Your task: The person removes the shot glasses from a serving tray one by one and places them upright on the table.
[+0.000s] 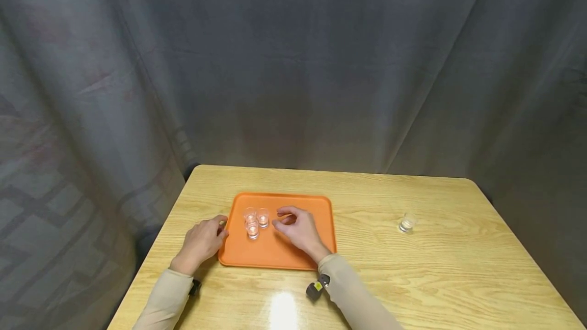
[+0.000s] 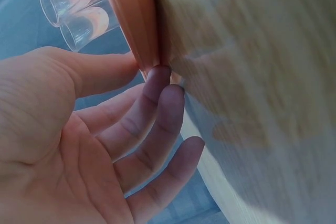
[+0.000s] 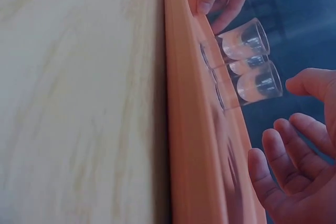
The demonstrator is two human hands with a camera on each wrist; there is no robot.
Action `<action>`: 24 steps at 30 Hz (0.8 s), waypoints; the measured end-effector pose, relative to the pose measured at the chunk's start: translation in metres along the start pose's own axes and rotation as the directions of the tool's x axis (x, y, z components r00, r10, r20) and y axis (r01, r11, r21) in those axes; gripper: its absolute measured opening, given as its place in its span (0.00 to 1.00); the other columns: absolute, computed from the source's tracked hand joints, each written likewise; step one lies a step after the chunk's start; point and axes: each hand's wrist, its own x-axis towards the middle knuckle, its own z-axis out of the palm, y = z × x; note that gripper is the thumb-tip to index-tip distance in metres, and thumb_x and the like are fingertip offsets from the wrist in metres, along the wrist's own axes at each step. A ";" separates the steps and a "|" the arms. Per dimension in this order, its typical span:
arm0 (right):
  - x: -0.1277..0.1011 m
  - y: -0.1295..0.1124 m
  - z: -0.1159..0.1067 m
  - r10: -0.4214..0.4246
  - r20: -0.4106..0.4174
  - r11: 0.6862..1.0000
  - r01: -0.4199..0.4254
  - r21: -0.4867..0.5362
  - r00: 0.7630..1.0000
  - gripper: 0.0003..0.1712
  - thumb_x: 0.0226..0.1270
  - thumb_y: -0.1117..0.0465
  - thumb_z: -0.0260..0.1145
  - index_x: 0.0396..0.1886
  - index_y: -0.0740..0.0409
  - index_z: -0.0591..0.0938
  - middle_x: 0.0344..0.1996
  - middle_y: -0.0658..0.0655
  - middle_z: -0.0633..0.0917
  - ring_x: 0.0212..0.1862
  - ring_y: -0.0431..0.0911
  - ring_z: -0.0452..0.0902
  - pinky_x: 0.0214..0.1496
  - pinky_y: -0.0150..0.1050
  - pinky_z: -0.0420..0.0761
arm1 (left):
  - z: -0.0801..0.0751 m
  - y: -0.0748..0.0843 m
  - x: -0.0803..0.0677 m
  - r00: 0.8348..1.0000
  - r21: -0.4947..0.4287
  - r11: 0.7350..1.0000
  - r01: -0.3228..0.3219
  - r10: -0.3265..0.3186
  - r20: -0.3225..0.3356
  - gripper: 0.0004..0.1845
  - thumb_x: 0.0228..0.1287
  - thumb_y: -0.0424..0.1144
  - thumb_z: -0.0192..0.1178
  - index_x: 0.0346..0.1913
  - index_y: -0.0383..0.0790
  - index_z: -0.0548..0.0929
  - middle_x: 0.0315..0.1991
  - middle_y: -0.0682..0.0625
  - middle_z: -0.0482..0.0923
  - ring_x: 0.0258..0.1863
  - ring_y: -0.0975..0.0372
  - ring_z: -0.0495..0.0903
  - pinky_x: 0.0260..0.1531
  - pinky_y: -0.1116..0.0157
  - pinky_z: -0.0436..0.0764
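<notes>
An orange tray (image 1: 293, 258) lies on the table, with three small clear shot glasses (image 1: 263, 219) standing close together on its left half. At the tray's left edge, my left hand (image 1: 202, 241) pinches the rim; in the left wrist view the thumb lies on one side of the rim and fingertips on the other. My right hand (image 1: 300, 229) hovers over the tray just right of the glasses, thumb and fingers apart and holding nothing. In the right wrist view its thumb points toward the nearest glass (image 3: 261, 83), with a small gap between them.
A single clear shot glass (image 1: 406, 223) stands on the wooden table (image 1: 440, 269) well to the right of the tray. Grey curtains (image 1: 293, 75) hang behind the table and along its sides.
</notes>
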 end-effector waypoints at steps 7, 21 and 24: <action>0.004 -0.004 0.010 0.014 0.015 1.000 -0.014 -0.025 1.000 0.19 0.62 0.62 0.78 0.53 0.60 0.90 0.47 0.56 0.92 0.39 0.41 0.87 0.42 0.31 0.83 | 0.000 0.000 0.000 1.000 0.001 1.000 -0.010 0.010 -0.010 0.20 0.71 0.37 0.69 0.62 0.34 0.83 0.40 0.46 0.89 0.33 0.56 0.84 0.34 0.52 0.81; 0.009 -0.009 0.020 0.044 0.042 0.999 -0.043 -0.022 0.998 0.20 0.62 0.60 0.78 0.55 0.58 0.89 0.48 0.55 0.91 0.41 0.42 0.88 0.43 0.30 0.83 | -0.001 0.001 0.000 1.000 0.000 1.000 0.001 -0.001 0.002 0.20 0.71 0.37 0.68 0.63 0.34 0.83 0.42 0.45 0.90 0.34 0.56 0.84 0.35 0.51 0.81; 0.010 -0.010 0.020 0.037 0.048 0.999 -0.037 -0.017 0.998 0.21 0.62 0.62 0.78 0.55 0.60 0.89 0.48 0.55 0.91 0.41 0.42 0.87 0.42 0.30 0.83 | -0.001 0.001 0.000 1.000 -0.001 1.000 0.001 -0.001 0.004 0.20 0.72 0.37 0.68 0.63 0.35 0.83 0.41 0.45 0.90 0.33 0.56 0.84 0.35 0.52 0.81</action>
